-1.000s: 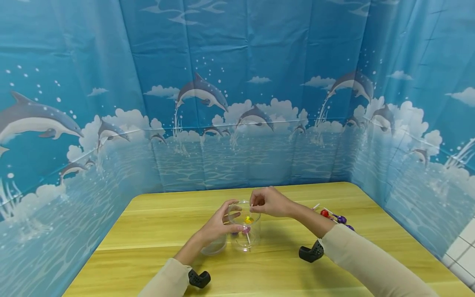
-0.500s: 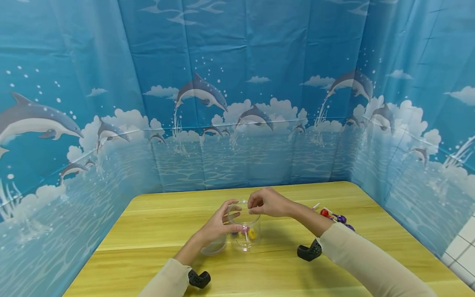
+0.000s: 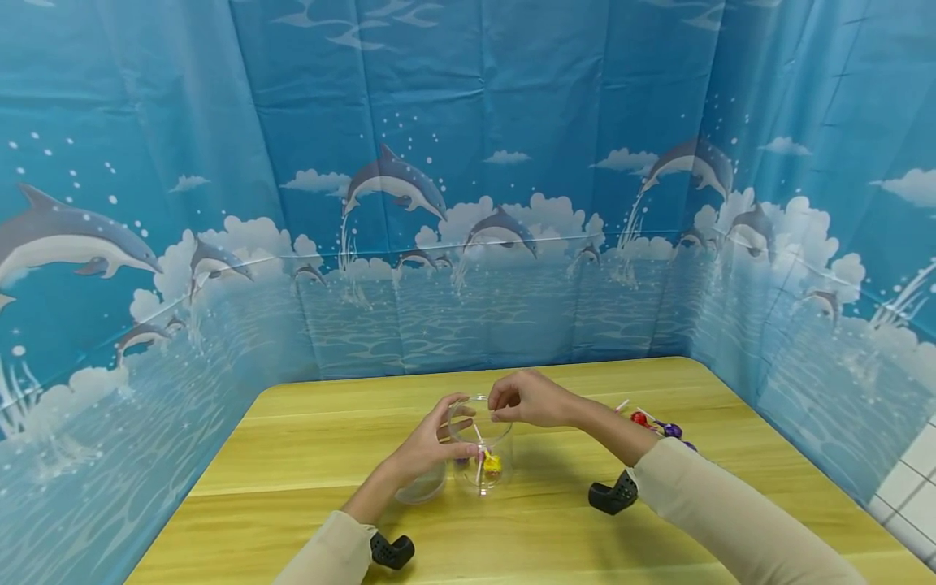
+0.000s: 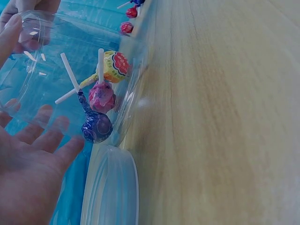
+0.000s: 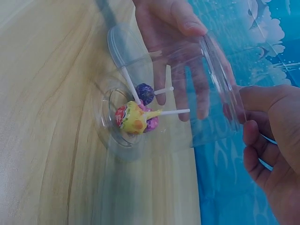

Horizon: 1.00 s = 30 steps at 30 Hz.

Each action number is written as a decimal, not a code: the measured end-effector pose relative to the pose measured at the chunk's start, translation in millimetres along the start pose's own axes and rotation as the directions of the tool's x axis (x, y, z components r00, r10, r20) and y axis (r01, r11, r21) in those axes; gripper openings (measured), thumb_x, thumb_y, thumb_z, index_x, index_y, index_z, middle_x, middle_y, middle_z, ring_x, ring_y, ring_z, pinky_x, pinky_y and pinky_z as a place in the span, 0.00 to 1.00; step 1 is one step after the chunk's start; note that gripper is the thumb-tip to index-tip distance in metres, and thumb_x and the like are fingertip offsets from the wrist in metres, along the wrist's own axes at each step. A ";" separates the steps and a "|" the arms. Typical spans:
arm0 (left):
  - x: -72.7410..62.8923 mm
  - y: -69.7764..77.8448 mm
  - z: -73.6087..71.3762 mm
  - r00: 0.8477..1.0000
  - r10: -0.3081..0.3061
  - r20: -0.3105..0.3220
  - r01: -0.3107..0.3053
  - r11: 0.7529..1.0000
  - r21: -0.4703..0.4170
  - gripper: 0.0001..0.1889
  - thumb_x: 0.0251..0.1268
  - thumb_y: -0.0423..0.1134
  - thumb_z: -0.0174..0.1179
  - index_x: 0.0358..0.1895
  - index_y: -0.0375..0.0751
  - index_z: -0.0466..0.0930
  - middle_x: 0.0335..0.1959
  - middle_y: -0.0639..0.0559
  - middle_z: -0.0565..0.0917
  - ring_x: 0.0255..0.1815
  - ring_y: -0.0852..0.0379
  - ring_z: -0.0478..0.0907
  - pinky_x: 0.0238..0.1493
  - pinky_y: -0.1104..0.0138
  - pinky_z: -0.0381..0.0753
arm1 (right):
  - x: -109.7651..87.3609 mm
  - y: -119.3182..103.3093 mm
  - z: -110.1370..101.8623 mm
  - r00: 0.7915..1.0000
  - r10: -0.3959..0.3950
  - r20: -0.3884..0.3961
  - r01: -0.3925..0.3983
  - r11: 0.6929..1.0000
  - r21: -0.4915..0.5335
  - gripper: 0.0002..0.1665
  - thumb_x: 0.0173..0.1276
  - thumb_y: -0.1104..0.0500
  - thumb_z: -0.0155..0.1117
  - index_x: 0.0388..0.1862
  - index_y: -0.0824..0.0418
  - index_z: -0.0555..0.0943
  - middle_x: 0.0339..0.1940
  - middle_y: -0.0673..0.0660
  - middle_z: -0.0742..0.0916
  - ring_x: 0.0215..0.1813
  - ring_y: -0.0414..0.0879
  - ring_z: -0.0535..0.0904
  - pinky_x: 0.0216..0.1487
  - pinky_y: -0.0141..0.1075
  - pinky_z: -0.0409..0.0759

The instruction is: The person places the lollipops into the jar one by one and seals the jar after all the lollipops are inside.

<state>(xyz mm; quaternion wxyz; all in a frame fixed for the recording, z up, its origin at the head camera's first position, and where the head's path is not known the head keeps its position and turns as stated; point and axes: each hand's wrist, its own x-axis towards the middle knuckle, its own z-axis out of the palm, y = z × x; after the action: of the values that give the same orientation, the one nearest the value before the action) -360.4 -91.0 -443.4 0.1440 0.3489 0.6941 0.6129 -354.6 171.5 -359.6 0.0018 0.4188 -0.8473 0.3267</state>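
Observation:
A clear plastic jar (image 3: 504, 445) stands on the table, its mouth up. My left hand (image 3: 426, 441) grips its side, the thumb at the near side and the fingers spread behind. Inside lie a yellow lollipop (image 4: 115, 66), a pink lollipop (image 4: 101, 97) and a dark purple lollipop (image 4: 97, 126), with white sticks leaning up. My right hand (image 3: 537, 398) is at the jar's mouth, fingertips right at the rim, fingers loosely bent and no lollipop between them. A clear round lid (image 3: 424, 487) lies beside the jar, partly behind the left hand.
Past the right forearm lie several more lollipops, among them a red lollipop (image 3: 639, 418) and a purple lollipop (image 3: 672, 431). Black wrist mounts (image 3: 614, 494) stick out under both sleeves. A blue dolphin curtain (image 3: 468, 309) surrounds the wooden table (image 3: 307, 455).
The right hand has let go of the yellow lollipop, which dropped from the jar's mouth to the bottom and settled beside the pink one. The left hand has stayed on the jar.

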 end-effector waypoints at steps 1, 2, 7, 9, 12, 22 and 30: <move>0.2 -0.1 -0.1 1.000 0.004 0.000 -0.004 1.000 0.003 0.43 0.72 0.46 0.69 0.81 0.48 0.52 0.75 0.38 0.64 0.78 0.31 0.57 0.72 0.45 0.67 | -0.5 0.3 -0.8 1.000 0.001 -0.004 -0.001 1.000 -0.004 0.03 0.72 0.62 0.71 0.41 0.61 0.89 0.34 0.45 0.89 0.36 0.40 0.85 0.38 0.36 0.85; 0.2 0.1 -0.1 1.000 0.004 0.000 -0.004 1.000 0.005 0.43 0.72 0.46 0.69 0.82 0.47 0.52 0.75 0.38 0.64 0.78 0.32 0.58 0.72 0.45 0.67 | -1.1 0.6 -1.9 1.000 0.001 -0.008 -0.001 1.000 -0.008 0.02 0.72 0.62 0.71 0.41 0.60 0.89 0.34 0.45 0.88 0.35 0.40 0.85 0.37 0.36 0.85; -0.3 0.2 -0.1 1.000 0.005 0.003 -0.005 1.000 0.007 0.43 0.72 0.47 0.68 0.82 0.48 0.52 0.75 0.37 0.64 0.78 0.32 0.58 0.72 0.44 0.66 | -5.8 1.1 -9.4 0.999 -0.009 -0.038 0.008 1.000 -0.017 0.02 0.73 0.62 0.71 0.41 0.57 0.89 0.35 0.45 0.88 0.34 0.39 0.84 0.36 0.37 0.85; -0.3 -0.2 -0.2 1.000 0.001 0.003 -0.001 1.000 0.003 0.43 0.72 0.47 0.69 0.82 0.50 0.52 0.75 0.37 0.64 0.78 0.31 0.57 0.72 0.44 0.65 | -8.8 1.2 -13.1 0.999 -0.014 -0.052 0.013 1.000 -0.015 0.02 0.73 0.63 0.70 0.40 0.58 0.89 0.36 0.45 0.88 0.34 0.40 0.84 0.36 0.37 0.85; -0.1 -1.3 -0.5 1.000 0.002 -0.003 -0.002 1.000 0.002 0.44 0.71 0.47 0.69 0.82 0.49 0.52 0.75 0.37 0.64 0.78 0.31 0.57 0.73 0.44 0.65 | -14.1 2.4 -18.6 0.997 -0.021 -0.074 0.020 1.000 -0.019 0.02 0.72 0.64 0.70 0.40 0.61 0.88 0.36 0.46 0.88 0.34 0.41 0.84 0.36 0.38 0.85; -0.8 -2.8 -1.0 1.000 -0.002 -0.009 0.002 1.000 0.009 0.44 0.71 0.43 0.69 0.82 0.48 0.52 0.75 0.38 0.64 0.77 0.40 0.62 0.73 0.46 0.66 | -34.1 9.4 -32.1 0.993 0.041 -0.106 -0.044 0.999 -0.027 0.02 0.72 0.64 0.71 0.41 0.58 0.88 0.36 0.47 0.88 0.36 0.42 0.85 0.38 0.38 0.85; -0.2 -2.6 -1.4 1.000 0.004 -0.001 -0.004 1.000 0.009 0.41 0.74 0.39 0.67 0.82 0.49 0.52 0.75 0.37 0.64 0.78 0.37 0.60 0.73 0.46 0.65 | -52.4 15.9 -41.3 0.987 0.108 -0.119 -0.114 0.993 -0.045 0.03 0.73 0.63 0.70 0.42 0.56 0.88 0.37 0.46 0.88 0.38 0.41 0.85 0.40 0.38 0.85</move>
<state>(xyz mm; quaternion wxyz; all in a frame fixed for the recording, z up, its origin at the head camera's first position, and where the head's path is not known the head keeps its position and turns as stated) -361.9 -92.2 -445.6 0.1411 0.3506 0.6964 0.6101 -343.1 238.5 -350.4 0.0438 0.3511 -0.8758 0.3282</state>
